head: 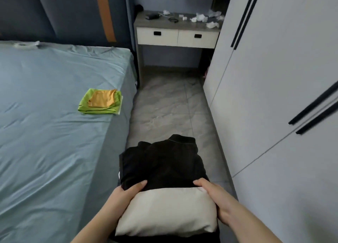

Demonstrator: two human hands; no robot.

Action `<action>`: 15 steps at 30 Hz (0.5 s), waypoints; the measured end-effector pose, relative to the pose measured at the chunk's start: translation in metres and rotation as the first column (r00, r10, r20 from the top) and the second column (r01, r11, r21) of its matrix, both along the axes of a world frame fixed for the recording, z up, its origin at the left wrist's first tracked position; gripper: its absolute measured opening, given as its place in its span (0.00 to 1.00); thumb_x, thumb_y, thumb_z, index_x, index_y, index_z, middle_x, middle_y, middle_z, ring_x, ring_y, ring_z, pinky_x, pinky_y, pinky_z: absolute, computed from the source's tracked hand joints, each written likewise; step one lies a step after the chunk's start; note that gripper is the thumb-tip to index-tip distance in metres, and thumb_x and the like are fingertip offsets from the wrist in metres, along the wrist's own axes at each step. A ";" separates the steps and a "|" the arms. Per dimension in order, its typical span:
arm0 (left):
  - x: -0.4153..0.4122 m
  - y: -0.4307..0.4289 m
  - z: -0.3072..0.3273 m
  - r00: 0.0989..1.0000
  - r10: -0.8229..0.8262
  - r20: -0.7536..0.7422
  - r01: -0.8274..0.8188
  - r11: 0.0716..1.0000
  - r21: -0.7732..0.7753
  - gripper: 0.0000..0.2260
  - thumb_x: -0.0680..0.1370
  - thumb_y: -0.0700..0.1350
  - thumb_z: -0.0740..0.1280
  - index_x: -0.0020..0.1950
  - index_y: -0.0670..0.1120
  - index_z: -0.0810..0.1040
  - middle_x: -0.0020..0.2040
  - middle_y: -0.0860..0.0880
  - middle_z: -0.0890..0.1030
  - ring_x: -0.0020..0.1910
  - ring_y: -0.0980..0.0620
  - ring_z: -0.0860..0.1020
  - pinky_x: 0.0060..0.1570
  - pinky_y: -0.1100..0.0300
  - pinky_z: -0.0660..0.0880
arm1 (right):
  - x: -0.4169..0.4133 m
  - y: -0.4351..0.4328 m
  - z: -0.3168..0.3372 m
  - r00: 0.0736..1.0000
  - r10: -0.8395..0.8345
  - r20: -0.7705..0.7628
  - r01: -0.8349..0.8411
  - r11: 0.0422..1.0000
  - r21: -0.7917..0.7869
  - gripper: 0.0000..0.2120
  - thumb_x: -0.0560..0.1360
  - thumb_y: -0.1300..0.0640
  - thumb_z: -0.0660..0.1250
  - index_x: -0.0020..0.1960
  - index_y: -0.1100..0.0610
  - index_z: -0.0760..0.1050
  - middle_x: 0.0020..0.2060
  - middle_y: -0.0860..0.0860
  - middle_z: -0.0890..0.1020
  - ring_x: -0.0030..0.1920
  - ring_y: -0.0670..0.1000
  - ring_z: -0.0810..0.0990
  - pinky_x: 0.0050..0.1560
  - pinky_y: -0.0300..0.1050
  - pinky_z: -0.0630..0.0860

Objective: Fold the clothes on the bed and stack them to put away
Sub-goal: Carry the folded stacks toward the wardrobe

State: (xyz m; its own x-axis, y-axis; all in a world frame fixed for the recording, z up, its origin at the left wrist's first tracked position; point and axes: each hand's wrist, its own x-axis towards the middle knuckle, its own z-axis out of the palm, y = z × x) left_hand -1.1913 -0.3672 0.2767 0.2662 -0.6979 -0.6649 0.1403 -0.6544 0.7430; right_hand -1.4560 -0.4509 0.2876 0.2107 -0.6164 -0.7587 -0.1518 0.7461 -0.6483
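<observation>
I hold a stack of folded clothes above the floor beside the bed: a black garment (164, 162) on top at the far side, a cream one (164, 213) nearest me. My left hand (128, 193) grips the stack's left side, thumb on the black fabric. On the right side, my right hand (212, 193) does the same. A smaller folded pile, orange garment (102, 99) on a lime-green one (98, 110), lies near the right edge of the bed (45, 133), which has a grey-blue sheet.
A white wardrobe (274, 78) with black handles lines the right side, doors closed. Ahead, a small desk (175, 36) with two drawers carries crumpled tissues and small items. A narrow tiled floor strip (168, 105) runs between bed and wardrobe.
</observation>
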 end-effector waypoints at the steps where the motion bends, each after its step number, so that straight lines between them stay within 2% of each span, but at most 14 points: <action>1: 0.002 -0.009 0.000 0.999 0.037 -0.003 -0.037 0.999 0.006 0.20 0.66 0.58 0.77 0.51 0.46 0.83 0.42 0.51 0.86 0.43 0.51 0.85 0.45 0.55 0.78 | 0.005 -0.019 -0.001 0.999 0.032 -0.007 -0.032 0.999 0.001 0.26 0.66 0.47 0.74 0.57 0.62 0.78 0.46 0.58 0.85 0.47 0.57 0.84 0.45 0.46 0.77; 4: 0.011 -0.038 0.000 0.991 0.132 -0.017 -0.132 0.991 0.009 0.18 0.67 0.57 0.76 0.50 0.46 0.83 0.41 0.50 0.86 0.41 0.52 0.85 0.43 0.56 0.78 | 0.026 -0.073 -0.006 0.992 0.123 -0.005 -0.123 0.992 0.004 0.27 0.66 0.47 0.74 0.58 0.63 0.77 0.45 0.58 0.85 0.45 0.56 0.85 0.42 0.45 0.76; 8: 0.037 -0.089 -0.006 0.971 0.234 -0.042 -0.234 0.972 0.002 0.17 0.68 0.56 0.76 0.50 0.47 0.83 0.43 0.50 0.86 0.43 0.51 0.85 0.47 0.55 0.78 | 0.064 -0.146 -0.017 0.981 0.192 -0.025 -0.192 0.981 0.004 0.31 0.64 0.46 0.75 0.60 0.63 0.75 0.49 0.60 0.84 0.49 0.58 0.84 0.45 0.46 0.77; 13: 0.080 -0.163 -0.011 0.942 0.326 -0.075 -0.328 0.945 -0.008 0.16 0.69 0.55 0.76 0.50 0.47 0.84 0.43 0.49 0.86 0.42 0.51 0.85 0.46 0.55 0.78 | 0.122 -0.238 -0.021 0.963 0.270 -0.024 -0.270 0.962 -0.026 0.25 0.67 0.47 0.74 0.58 0.62 0.76 0.44 0.58 0.85 0.44 0.56 0.85 0.40 0.45 0.77; 15: 0.100 -0.192 -0.014 0.931 0.355 -0.082 -0.357 0.934 -0.010 0.16 0.69 0.56 0.76 0.51 0.47 0.83 0.44 0.49 0.86 0.44 0.51 0.85 0.49 0.53 0.79 | 0.145 -0.275 -0.020 0.957 0.288 -0.040 -0.290 0.956 -0.038 0.24 0.67 0.47 0.74 0.57 0.60 0.75 0.42 0.56 0.86 0.42 0.54 0.85 0.38 0.44 0.77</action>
